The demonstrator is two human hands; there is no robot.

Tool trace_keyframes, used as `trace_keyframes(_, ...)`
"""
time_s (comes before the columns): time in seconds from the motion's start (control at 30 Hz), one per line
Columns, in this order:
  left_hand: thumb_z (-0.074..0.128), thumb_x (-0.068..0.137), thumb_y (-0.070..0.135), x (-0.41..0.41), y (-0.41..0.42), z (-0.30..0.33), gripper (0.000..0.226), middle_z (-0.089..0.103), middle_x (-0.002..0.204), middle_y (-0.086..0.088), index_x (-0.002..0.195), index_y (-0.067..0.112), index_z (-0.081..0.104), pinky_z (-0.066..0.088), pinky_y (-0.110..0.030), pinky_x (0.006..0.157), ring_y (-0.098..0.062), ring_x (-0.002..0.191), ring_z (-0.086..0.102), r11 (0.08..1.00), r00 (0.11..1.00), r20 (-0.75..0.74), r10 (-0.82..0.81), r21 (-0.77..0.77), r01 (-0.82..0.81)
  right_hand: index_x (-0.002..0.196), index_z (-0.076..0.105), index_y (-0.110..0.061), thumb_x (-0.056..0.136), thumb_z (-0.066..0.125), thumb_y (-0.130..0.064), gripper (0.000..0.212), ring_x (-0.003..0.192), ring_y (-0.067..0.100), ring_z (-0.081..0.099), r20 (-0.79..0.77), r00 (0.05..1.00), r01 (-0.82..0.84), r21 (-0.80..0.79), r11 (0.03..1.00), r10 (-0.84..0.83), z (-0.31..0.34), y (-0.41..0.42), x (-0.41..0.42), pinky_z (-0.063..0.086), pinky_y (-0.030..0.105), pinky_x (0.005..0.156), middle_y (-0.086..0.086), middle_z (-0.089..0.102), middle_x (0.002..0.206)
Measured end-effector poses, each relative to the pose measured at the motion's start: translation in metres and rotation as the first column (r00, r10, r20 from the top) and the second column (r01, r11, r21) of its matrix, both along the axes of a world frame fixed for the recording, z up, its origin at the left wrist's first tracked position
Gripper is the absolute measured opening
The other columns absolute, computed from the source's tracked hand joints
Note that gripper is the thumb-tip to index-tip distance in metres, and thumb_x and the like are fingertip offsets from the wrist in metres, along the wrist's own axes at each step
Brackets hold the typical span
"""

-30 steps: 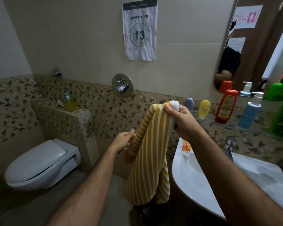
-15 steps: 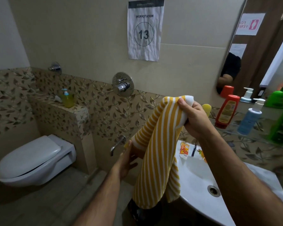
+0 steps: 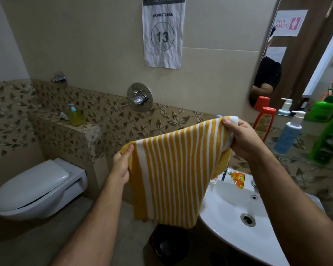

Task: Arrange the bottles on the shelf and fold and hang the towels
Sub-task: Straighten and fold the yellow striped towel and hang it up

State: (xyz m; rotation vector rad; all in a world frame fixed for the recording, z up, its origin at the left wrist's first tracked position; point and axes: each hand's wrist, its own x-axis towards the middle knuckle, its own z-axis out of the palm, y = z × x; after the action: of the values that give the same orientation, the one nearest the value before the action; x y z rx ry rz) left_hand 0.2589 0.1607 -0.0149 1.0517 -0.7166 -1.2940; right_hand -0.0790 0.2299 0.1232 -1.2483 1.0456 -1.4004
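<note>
I am holding the yellow-and-white striped towel [image 3: 173,169] spread in the air beside the washbasin [image 3: 229,214], my left hand [image 3: 121,166] pinching one top corner, my right hand [image 3: 242,139] bunching the other. It is hanging limp and light, so I judge corners the best hold for folding.

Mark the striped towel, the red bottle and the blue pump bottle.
striped towel [image 3: 173,169], head view, middle of the cloth
red bottle [image 3: 264,121], head view, label
blue pump bottle [image 3: 286,137], head view, body
</note>
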Motion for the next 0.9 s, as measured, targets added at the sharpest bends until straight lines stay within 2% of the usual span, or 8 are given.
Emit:
trace_keyframes(0.13, 0.073, 0.084, 0.038, 0.024, -0.003, 0.049, 0.025, 0.075, 0.091, -0.007, 0.093, 0.016, 0.068, 0.057, -0.031, 0.068, -0.021, 0.084, 0.071, 0.996, 0.984, 0.171, 0.058, -0.076, -0.046, 0.112, 0.064, -0.007, 0.087, 0.067, -0.030, 0.034, 0.100, 0.028, 0.070, -0.100, 0.995, 0.031, 0.194, 0.980, -0.012, -0.005, -0.013, -0.018, 0.058, 0.041, 0.076, 0.015, 0.069, 0.114)
trace_keyframes(0.23, 0.077, 0.080, 0.039, 0.033, 0.002, 0.082, 0.027, 0.077, 0.079, 0.000, 0.094, 0.018, 0.068, 0.057, -0.026, 0.056, -0.015, 0.074, 0.074, 0.990, 0.972, 0.225, 0.064, -0.140, -0.033, 0.124, 0.051, -0.009, 0.095, 0.061, -0.028, 0.036, 0.107, 0.032, 0.062, -0.224, 0.974, 0.103, 0.326, 0.940, -0.029, -0.004, -0.023, -0.020, 0.055, 0.044, 0.077, 0.013, 0.061, 0.121)
trace_keyframes(0.4, 0.077, 0.079, 0.037, 0.033, 0.015, 0.112, 0.027, 0.077, 0.083, -0.001, 0.095, 0.017, 0.068, 0.059, -0.027, 0.060, -0.017, 0.076, 0.074, 0.980, 0.980, 0.187, 0.060, -0.198, -0.022, 0.127, 0.043, -0.009, 0.096, 0.059, -0.028, 0.039, 0.108, 0.036, 0.060, -0.410, 0.909, 0.263, 0.436, 0.861, -0.069, -0.005, -0.034, -0.003, 0.054, 0.053, 0.089, 0.018, 0.056, 0.122)
trace_keyframes(0.53, 0.073, 0.059, 0.072, 0.039, 0.026, 0.116, 0.073, 0.077, 0.095, -0.009, 0.105, 0.016, 0.070, 0.057, -0.045, 0.075, -0.027, 0.089, 0.072, 0.998, 0.995, 0.071, -0.065, -0.003, 0.066, 0.135, 0.045, -0.009, 0.094, 0.063, -0.020, 0.046, 0.107, 0.035, 0.059, -0.127, 0.991, 0.090, 0.413, 0.906, -0.041, -0.006, -0.038, 0.016, 0.055, 0.049, 0.079, 0.018, 0.052, 0.131)
trace_keyframes(0.63, 0.073, 0.074, 0.059, 0.047, 0.033, 0.104, 0.048, 0.076, 0.095, -0.011, 0.099, 0.018, 0.071, 0.053, -0.041, 0.062, -0.029, 0.086, 0.070, 0.997, 0.999, 0.027, -0.032, 0.075, 0.030, 0.132, 0.051, -0.017, 0.091, 0.063, -0.010, 0.043, 0.102, 0.026, 0.068, 0.005, 0.987, -0.160, 0.222, 0.962, 0.163, -0.012, -0.039, 0.024, 0.058, 0.044, 0.081, 0.011, 0.064, 0.124)
trace_keyframes(0.7, 0.072, 0.083, 0.042, 0.052, 0.034, 0.098, 0.033, 0.073, 0.102, -0.011, 0.104, 0.017, 0.068, 0.054, -0.039, 0.062, -0.026, 0.088, 0.069, 0.999, 0.998, 0.031, 0.049, 0.012, -0.049, 0.127, 0.051, -0.025, 0.090, 0.064, -0.007, 0.043, 0.101, 0.022, 0.070, -0.113, 0.973, -0.183, 0.157, 0.971, 0.202, -0.014, -0.038, 0.031, 0.060, 0.038, 0.077, 0.007, 0.065, 0.123)
trace_keyframes(0.77, 0.070, 0.087, 0.036, 0.057, 0.033, 0.096, 0.033, 0.071, 0.108, -0.011, 0.114, 0.018, 0.064, 0.057, -0.041, 0.074, -0.024, 0.094, 0.069, 0.990, 0.991, 0.056, 0.124, -0.082, -0.119, 0.129, 0.048, -0.027, 0.090, 0.067, -0.013, 0.045, 0.103, 0.020, 0.066, -0.364, 0.927, -0.052, 0.104, 0.993, 0.086, -0.012, -0.039, 0.037, 0.057, 0.034, 0.079, 0.005, 0.062, 0.125)
trace_keyframes(0.9, 0.070, 0.086, 0.041, 0.065, 0.033, 0.096, 0.027, 0.072, 0.104, -0.002, 0.109, 0.028, 0.064, 0.056, -0.045, 0.084, -0.022, 0.097, 0.068, 0.968, 0.966, 0.146, 0.214, -0.166, -0.189, 0.134, 0.053, -0.016, 0.088, 0.070, -0.027, 0.050, 0.108, 0.021, 0.061, -0.646, 0.759, 0.121, 0.015, 0.992, -0.083, -0.005, -0.046, 0.040, 0.053, 0.037, 0.088, 0.004, 0.063, 0.120)
